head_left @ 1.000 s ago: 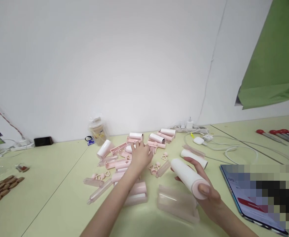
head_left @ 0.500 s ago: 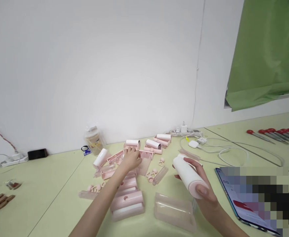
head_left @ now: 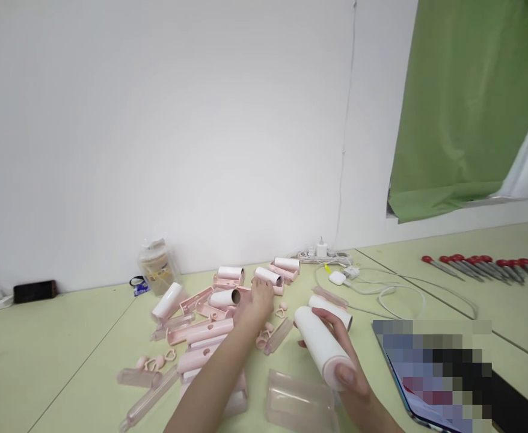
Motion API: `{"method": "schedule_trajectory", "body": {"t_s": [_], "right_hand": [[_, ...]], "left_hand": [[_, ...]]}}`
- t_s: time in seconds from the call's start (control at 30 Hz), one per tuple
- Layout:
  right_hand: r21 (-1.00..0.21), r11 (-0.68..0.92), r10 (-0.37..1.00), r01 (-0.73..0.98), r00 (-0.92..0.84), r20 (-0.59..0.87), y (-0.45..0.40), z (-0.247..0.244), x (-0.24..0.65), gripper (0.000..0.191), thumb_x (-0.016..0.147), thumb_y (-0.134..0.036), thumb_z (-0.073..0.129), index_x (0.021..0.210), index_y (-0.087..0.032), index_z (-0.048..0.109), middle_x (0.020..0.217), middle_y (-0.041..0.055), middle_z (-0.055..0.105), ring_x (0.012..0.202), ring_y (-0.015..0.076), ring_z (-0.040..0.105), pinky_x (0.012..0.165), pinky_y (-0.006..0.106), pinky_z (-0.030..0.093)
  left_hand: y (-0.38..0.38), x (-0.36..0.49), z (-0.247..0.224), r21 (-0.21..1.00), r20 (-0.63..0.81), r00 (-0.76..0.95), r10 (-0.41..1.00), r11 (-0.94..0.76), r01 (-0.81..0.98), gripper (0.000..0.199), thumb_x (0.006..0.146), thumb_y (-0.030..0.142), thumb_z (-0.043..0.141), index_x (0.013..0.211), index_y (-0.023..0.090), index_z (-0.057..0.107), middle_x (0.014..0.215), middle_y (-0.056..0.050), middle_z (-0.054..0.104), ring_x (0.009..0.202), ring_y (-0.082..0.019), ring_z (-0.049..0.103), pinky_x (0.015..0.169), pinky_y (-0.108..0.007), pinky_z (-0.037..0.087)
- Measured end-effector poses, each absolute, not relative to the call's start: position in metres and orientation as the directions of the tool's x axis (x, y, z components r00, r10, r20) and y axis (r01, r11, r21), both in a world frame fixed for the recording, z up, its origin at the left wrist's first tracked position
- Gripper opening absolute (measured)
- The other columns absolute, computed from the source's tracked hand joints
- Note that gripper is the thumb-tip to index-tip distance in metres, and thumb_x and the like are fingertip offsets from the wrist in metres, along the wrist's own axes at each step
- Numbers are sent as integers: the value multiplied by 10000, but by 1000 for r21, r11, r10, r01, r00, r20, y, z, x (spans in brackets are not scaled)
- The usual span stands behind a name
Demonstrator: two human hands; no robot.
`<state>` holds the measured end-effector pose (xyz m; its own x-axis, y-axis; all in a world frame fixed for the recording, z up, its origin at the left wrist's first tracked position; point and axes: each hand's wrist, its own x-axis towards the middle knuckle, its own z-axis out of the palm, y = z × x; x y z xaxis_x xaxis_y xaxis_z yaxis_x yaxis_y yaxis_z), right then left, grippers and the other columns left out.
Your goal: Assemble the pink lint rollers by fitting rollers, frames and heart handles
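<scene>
My right hand (head_left: 340,355) is wrapped around a white lint roller refill (head_left: 316,340) with a pale pink end cap, the thumb pressing on the cap. The refill is tilted, its capped end toward me. My left hand (head_left: 261,299) reaches over the pile with its fingers extended, at the near side of a white roll (head_left: 267,276) lying in a pink case; what lies under the fingers is hidden. Left of that hand is another white roll (head_left: 223,298) with a dark open end. Several pink case halves (head_left: 210,331) lie around it, partly behind my left forearm.
A clear pinkish cover (head_left: 300,397) lies in front, a white roll (head_left: 331,310) beyond my right hand. Small pink parts (head_left: 156,362) are scattered about. A phone (head_left: 408,373) is at right, with cables (head_left: 394,291) and red-tipped tools (head_left: 475,264) behind. A bagged cup (head_left: 158,267) stands by the wall.
My left hand has moved right across the pile, and the white roll with the dark end now shows beside it. My right hand still holds the refill. The view has shifted right.
</scene>
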<state>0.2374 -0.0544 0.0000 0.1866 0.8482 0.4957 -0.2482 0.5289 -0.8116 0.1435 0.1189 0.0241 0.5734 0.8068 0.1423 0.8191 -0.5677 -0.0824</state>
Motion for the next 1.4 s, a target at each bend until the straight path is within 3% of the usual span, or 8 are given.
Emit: {"method": "schedule_trajectory", "body": {"t_s": [0.23, 0.57, 0.73, 0.93, 1.07, 1.2, 1.27, 1.4], "right_hand": [[-819, 493, 870, -293, 187, 456, -65, 12, 233, 739, 549, -675, 620, 1161, -294, 457, 1114, 62, 511, 903, 255, 518, 759, 348, 452], [-828, 475, 879, -299, 218, 425, -62, 9, 234, 720, 535, -646, 645, 1145, -304, 476, 1162, 48, 449, 998, 289, 487, 775, 360, 451], [-847, 463, 883, -261, 219, 415, -60, 5, 235, 720, 568, -657, 608, 1171, -301, 441, 1194, 45, 432, 991, 282, 483, 787, 364, 442], [-846, 482, 871, -226, 223, 437, -61, 8, 237, 719, 592, -657, 589, 1182, -282, 420, 1175, 64, 453, 1022, 302, 475, 803, 390, 437], [-843, 477, 872, -248, 255, 419, -62, 15, 238, 698, 583, -655, 602, 1158, -295, 439, 1232, 60, 406, 1114, 335, 419, 833, 421, 435], [-841, 474, 873, -261, 261, 411, -64, 22, 238, 709, 555, -661, 622, 1135, -291, 454, 1239, 70, 385, 1114, 363, 415, 841, 465, 422], [-836, 486, 865, -254, 272, 421, -67, 25, 239, 722, 549, -668, 627, 1139, -289, 452, 1255, 72, 371, 1114, 371, 411, 872, 484, 389], [-837, 498, 853, -226, 299, 427, -71, 28, 240, 772, 530, -679, 636, 1163, -281, 445, 1240, 84, 393, 1113, 382, 393, 893, 490, 342]], "left_hand": [[115, 134, 18, -192, 105, 539, 836, -515, 836, 322, 863, 311, 533, 1145, 157, 512, 1164, -85, 541, 987, -214, 563, 822, -424, 484], [123, 131, 26, -71, 70, 518, 853, -514, 855, 313, 865, 311, 530, 1138, 160, 516, 1153, -80, 547, 973, -209, 569, 811, -417, 489], [127, 124, 33, 111, 137, 550, 824, -565, 818, 319, 863, 312, 532, 1145, 164, 512, 1175, -81, 535, 998, -217, 558, 829, -431, 479], [131, 123, 47, 455, 216, 542, 812, -575, 681, 300, 866, 320, 527, 1118, 156, 525, 1106, -71, 569, 933, -195, 583, 786, -400, 499], [127, 124, 60, 624, 357, 457, 815, -572, 532, 343, 827, 317, 580, 1129, 168, 516, 1180, -82, 531, 1056, -229, 522, 888, -440, 434], [112, 117, 79, 760, 437, 329, 837, -539, 362, 380, 730, 376, 660, 1024, 182, 518, 1092, -75, 565, 1074, -222, 500, 944, -355, 381], [95, 110, 89, 827, 432, 263, 863, -495, 266, 372, 802, 486, 518, 1001, 174, 481, 977, -67, 590, 949, -202, 569, 857, -330, 437], [37, 93, 98, 940, 311, 267, 912, -338, 57, 584, 852, 625, 135, 947, 154, 467, 665, -17, 569, 607, -165, 611, 599, -298, 500]]}}
